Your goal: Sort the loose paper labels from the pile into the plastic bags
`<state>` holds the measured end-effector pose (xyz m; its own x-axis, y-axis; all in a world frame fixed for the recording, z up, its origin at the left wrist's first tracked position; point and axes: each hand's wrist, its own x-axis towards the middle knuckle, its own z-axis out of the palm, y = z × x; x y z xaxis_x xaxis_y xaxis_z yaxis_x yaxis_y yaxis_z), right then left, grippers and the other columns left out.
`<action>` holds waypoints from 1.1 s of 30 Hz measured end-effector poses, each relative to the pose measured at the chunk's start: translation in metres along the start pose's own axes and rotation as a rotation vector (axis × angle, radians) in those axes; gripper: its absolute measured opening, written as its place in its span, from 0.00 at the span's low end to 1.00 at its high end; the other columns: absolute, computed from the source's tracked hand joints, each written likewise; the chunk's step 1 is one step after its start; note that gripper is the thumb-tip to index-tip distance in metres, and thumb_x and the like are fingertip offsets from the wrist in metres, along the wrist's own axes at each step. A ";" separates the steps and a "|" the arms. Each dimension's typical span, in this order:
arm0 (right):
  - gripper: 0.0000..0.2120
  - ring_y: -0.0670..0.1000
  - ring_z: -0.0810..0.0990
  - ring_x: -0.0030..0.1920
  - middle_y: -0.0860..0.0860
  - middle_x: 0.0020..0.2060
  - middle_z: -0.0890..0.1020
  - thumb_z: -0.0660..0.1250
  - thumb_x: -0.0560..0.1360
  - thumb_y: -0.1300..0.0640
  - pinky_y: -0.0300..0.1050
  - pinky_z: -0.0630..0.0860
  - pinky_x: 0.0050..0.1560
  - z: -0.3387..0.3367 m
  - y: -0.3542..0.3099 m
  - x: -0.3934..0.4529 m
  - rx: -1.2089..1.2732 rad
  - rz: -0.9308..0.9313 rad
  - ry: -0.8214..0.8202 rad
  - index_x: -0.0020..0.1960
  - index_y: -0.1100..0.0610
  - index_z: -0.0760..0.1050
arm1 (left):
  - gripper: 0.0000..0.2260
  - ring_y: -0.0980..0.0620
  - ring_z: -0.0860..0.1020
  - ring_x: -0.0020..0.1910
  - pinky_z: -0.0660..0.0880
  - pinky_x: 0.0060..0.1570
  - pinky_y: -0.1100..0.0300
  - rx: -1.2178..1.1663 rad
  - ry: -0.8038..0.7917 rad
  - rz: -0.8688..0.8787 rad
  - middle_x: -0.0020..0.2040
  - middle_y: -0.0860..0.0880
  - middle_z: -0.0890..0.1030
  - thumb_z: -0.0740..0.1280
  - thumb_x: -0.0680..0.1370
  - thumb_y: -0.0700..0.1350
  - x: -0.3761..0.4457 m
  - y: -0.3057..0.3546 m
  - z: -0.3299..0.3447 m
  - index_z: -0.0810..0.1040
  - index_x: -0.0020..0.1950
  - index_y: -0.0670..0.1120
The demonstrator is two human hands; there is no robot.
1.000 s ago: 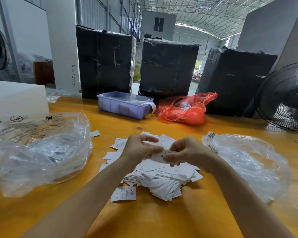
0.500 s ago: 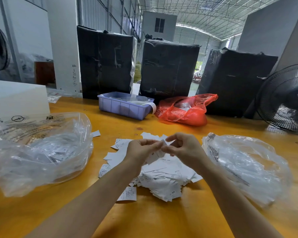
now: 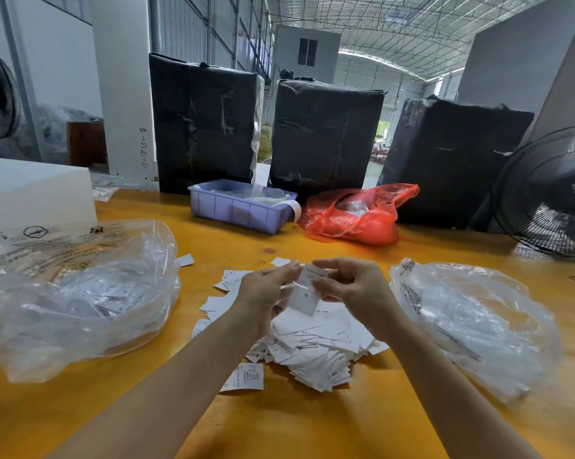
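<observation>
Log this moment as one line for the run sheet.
phase: inspecting label | hands: left hand and right hand pinch one label | above: pile | bags: untouched

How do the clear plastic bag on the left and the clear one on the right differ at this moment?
The left bag stands puffed up and visibly holds many labels; the right bag lies flatter and crumpled, its contents unclear. The left bag bears large print and symbols on top; the right bag shows only a narrow strip of print. Both are clear plastic, flanking the label pile.
</observation>
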<state>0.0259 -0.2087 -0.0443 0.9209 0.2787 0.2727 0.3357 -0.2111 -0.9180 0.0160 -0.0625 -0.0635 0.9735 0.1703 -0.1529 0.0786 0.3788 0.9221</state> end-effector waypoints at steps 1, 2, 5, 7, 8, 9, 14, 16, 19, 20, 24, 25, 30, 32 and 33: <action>0.13 0.50 0.81 0.37 0.55 0.38 0.83 0.71 0.71 0.67 0.39 0.81 0.41 0.000 -0.001 0.000 0.001 0.002 -0.014 0.55 0.62 0.79 | 0.07 0.48 0.77 0.46 0.72 0.40 0.59 -0.008 0.000 0.011 0.46 0.46 0.82 0.71 0.73 0.46 0.000 0.000 0.000 0.81 0.45 0.43; 0.11 0.48 0.82 0.36 0.55 0.38 0.84 0.71 0.70 0.66 0.38 0.80 0.40 -0.001 -0.002 0.000 0.002 0.005 -0.033 0.53 0.61 0.80 | 0.09 0.48 0.78 0.44 0.72 0.40 0.59 -0.015 0.003 0.021 0.44 0.45 0.82 0.71 0.73 0.46 0.000 -0.001 0.001 0.81 0.48 0.42; 0.07 0.46 0.82 0.33 0.54 0.36 0.84 0.73 0.69 0.64 0.37 0.80 0.39 -0.001 -0.004 -0.002 0.017 0.017 -0.067 0.47 0.57 0.81 | 0.12 0.49 0.76 0.39 0.73 0.38 0.59 -0.018 0.036 0.052 0.39 0.45 0.79 0.72 0.73 0.47 0.000 -0.001 0.002 0.81 0.51 0.40; 0.07 0.48 0.82 0.34 0.54 0.36 0.84 0.72 0.70 0.65 0.38 0.79 0.39 -0.001 -0.004 -0.001 0.052 0.035 -0.066 0.45 0.55 0.81 | 0.10 0.49 0.77 0.39 0.73 0.37 0.59 -0.020 0.028 0.055 0.40 0.45 0.80 0.72 0.73 0.46 -0.001 -0.002 0.003 0.81 0.48 0.41; 0.07 0.48 0.82 0.35 0.54 0.37 0.84 0.71 0.70 0.66 0.38 0.79 0.39 -0.001 -0.003 -0.001 0.078 0.045 -0.056 0.45 0.55 0.81 | 0.08 0.49 0.78 0.40 0.74 0.37 0.59 -0.024 0.015 0.046 0.41 0.46 0.81 0.71 0.73 0.46 -0.001 -0.002 0.003 0.81 0.46 0.42; 0.07 0.49 0.81 0.36 0.54 0.37 0.84 0.71 0.70 0.67 0.39 0.79 0.40 -0.001 -0.002 0.000 0.101 0.052 -0.036 0.45 0.56 0.81 | 0.06 0.49 0.78 0.41 0.74 0.37 0.60 -0.020 -0.001 0.029 0.41 0.47 0.82 0.71 0.73 0.46 -0.001 -0.002 0.003 0.81 0.45 0.43; 0.04 0.50 0.81 0.36 0.56 0.37 0.84 0.71 0.71 0.67 0.38 0.77 0.38 -0.005 0.001 0.002 0.085 0.089 0.064 0.45 0.61 0.81 | 0.15 0.50 0.78 0.41 0.73 0.33 0.64 0.151 -0.131 -0.055 0.41 0.47 0.84 0.72 0.68 0.55 -0.001 0.003 -0.005 0.82 0.43 0.43; 0.05 0.46 0.80 0.30 0.56 0.34 0.83 0.71 0.71 0.67 0.34 0.74 0.32 -0.005 0.001 0.002 0.081 0.108 0.098 0.47 0.65 0.81 | 0.14 0.51 0.78 0.38 0.72 0.29 0.67 0.218 -0.185 -0.031 0.38 0.47 0.84 0.74 0.66 0.50 -0.001 0.003 -0.008 0.82 0.45 0.42; 0.03 0.45 0.80 0.29 0.56 0.34 0.83 0.71 0.72 0.65 0.29 0.72 0.27 -0.003 -0.001 0.002 0.118 0.158 0.135 0.46 0.64 0.81 | 0.06 0.52 0.77 0.35 0.71 0.29 0.67 0.244 -0.169 -0.024 0.34 0.47 0.83 0.75 0.69 0.42 0.002 0.005 -0.011 0.82 0.44 0.41; 0.03 0.45 0.80 0.29 0.56 0.35 0.83 0.71 0.72 0.65 0.31 0.73 0.28 -0.003 -0.001 0.001 0.136 0.174 0.138 0.45 0.63 0.81 | 0.06 0.53 0.76 0.34 0.71 0.28 0.67 0.253 -0.163 -0.034 0.34 0.47 0.83 0.75 0.69 0.41 0.003 0.006 -0.012 0.82 0.43 0.41; 0.03 0.45 0.81 0.31 0.53 0.33 0.84 0.71 0.72 0.63 0.42 0.71 0.39 0.000 -0.006 -0.002 0.116 0.212 0.118 0.45 0.59 0.81 | 0.05 0.54 0.74 0.29 0.68 0.26 0.67 0.314 -0.183 -0.098 0.34 0.47 0.83 0.75 0.70 0.42 0.000 0.018 -0.019 0.83 0.43 0.42; 0.03 0.45 0.82 0.31 0.52 0.34 0.85 0.71 0.72 0.63 0.43 0.71 0.40 -0.001 -0.007 -0.002 0.091 0.204 0.121 0.46 0.59 0.81 | 0.04 0.55 0.74 0.26 0.67 0.26 0.66 0.319 -0.181 -0.100 0.32 0.47 0.82 0.74 0.70 0.41 -0.001 0.024 -0.021 0.82 0.42 0.42; 0.04 0.51 0.84 0.40 0.52 0.37 0.86 0.70 0.73 0.62 0.46 0.73 0.47 -0.012 -0.011 -0.004 -0.001 0.178 0.097 0.48 0.59 0.81 | 0.03 0.58 0.72 0.23 0.64 0.23 0.67 0.554 -0.016 0.075 0.31 0.49 0.80 0.73 0.72 0.41 -0.010 0.091 -0.067 0.81 0.40 0.44; 0.04 0.52 0.84 0.42 0.51 0.37 0.86 0.70 0.72 0.62 0.47 0.74 0.47 -0.014 -0.013 -0.005 -0.030 0.179 0.064 0.47 0.58 0.81 | 0.03 0.58 0.75 0.27 0.68 0.23 0.68 0.735 0.193 0.181 0.34 0.49 0.81 0.74 0.71 0.42 -0.019 0.121 -0.104 0.82 0.41 0.46; 0.04 0.53 0.84 0.42 0.51 0.37 0.86 0.70 0.72 0.62 0.48 0.74 0.49 -0.014 -0.013 -0.004 -0.043 0.187 0.054 0.47 0.58 0.81 | 0.03 0.57 0.76 0.29 0.70 0.25 0.66 0.810 0.318 0.223 0.34 0.49 0.81 0.74 0.71 0.42 -0.022 0.131 -0.125 0.82 0.41 0.45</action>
<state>0.0206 -0.2206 -0.0299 0.9769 0.1804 0.1148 0.1650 -0.2942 -0.9414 -0.0220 0.0973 0.0164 0.8880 0.4529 0.0793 0.1398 -0.4302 0.8918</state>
